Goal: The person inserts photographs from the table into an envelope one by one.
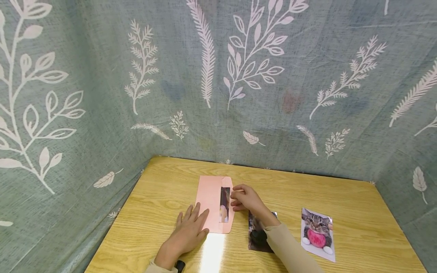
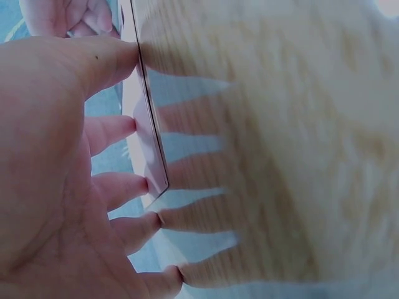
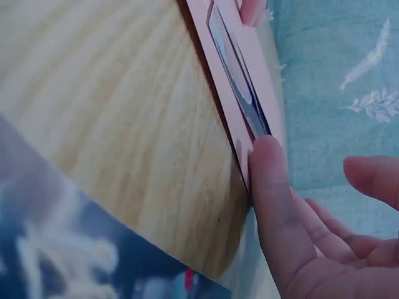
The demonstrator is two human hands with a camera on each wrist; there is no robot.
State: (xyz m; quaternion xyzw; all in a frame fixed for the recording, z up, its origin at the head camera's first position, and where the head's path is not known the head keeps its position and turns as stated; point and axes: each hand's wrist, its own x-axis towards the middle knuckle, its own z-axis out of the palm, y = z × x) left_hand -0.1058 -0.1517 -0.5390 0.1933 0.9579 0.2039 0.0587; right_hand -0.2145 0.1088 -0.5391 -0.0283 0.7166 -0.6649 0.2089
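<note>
A pink envelope point(image 1: 209, 193) lies on the table, its flap side to the right. A dark photo point(image 1: 224, 203) sits partly inside, with a strip showing at the opening. My left hand point(image 1: 187, 230) rests on the envelope's left front part, fingers spread and fingertips down. At the flap side, my right hand point(image 1: 246, 199) has its fingers loosely bent. In the right wrist view one fingertip point(image 3: 268, 149) touches the end of the photo point(image 3: 234, 75) at the envelope opening, while another finger stands apart in the air.
A second dark photo point(image 1: 261, 242) lies under my right forearm, partly hidden. To its right is a photo of a cat with a pink round thing point(image 1: 316, 235). A green leaf-patterned cloth point(image 1: 218, 125) hangs behind the wooden table point(image 1: 358, 212).
</note>
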